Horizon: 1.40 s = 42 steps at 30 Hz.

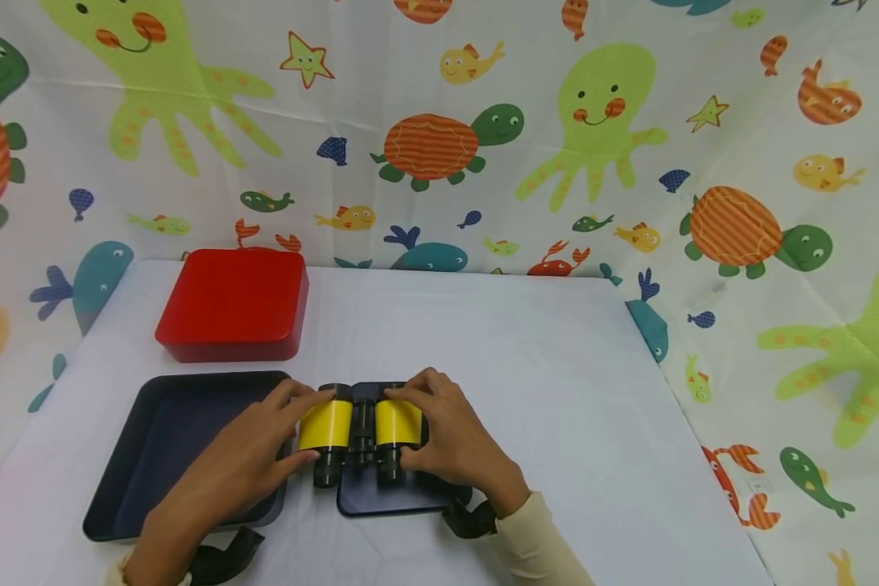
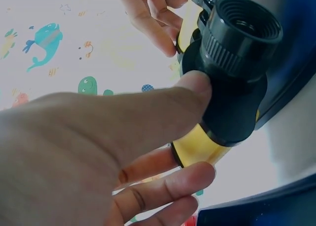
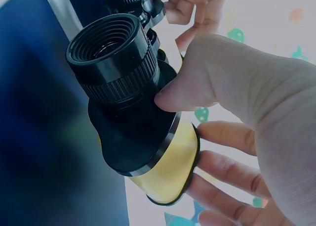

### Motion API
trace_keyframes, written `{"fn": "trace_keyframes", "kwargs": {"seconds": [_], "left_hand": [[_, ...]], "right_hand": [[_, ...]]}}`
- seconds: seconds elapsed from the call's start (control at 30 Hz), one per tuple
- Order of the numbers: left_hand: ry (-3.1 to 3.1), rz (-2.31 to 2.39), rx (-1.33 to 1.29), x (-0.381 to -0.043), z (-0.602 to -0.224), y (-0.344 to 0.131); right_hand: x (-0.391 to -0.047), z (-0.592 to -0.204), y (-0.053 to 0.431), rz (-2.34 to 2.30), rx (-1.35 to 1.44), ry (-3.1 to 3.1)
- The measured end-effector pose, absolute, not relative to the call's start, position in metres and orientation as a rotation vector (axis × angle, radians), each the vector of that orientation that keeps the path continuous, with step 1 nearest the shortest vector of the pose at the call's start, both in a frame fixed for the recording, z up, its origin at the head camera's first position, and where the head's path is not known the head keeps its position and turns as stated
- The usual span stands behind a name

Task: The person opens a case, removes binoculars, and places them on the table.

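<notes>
Yellow/blk binocs [image 1: 363, 431] just R of the deep navy tray [image 1: 168, 439], above a smaller dk tray [image 1: 369, 498]; can't tell if touching. L hand [image 1: 252, 443], nearest the navy tray, half-closed, thumb + fingers gripping 1 barrel; R hand [image 1: 450, 431], farther R of it, same on other barrel. Red box [image 1: 234, 301] just behind it.

No text, label, brand, number or sign readable in head or wrist views, yellow-and-black twin-barrel binoculars [image 1: 364, 427] and red rectangular box [image 1: 234, 301] included.
</notes>
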<state>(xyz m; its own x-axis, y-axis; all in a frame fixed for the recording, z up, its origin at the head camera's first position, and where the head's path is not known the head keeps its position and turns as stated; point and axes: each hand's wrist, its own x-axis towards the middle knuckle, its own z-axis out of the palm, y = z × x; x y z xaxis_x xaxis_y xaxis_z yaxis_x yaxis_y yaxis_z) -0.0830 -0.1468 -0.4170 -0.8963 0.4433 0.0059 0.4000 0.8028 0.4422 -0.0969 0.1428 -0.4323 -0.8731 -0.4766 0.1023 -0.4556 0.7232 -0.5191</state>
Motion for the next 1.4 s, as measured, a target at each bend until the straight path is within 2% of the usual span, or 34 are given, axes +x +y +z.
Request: {"fn": "trace_keyframes", "kwargs": {"seconds": [1.4], "left_hand": [[2.801,0.879,0.747,-0.094,-0.448,-0.091]], "right_hand": [[-0.091,-0.443,0.198,-0.901,-0.589,2.901]]}}
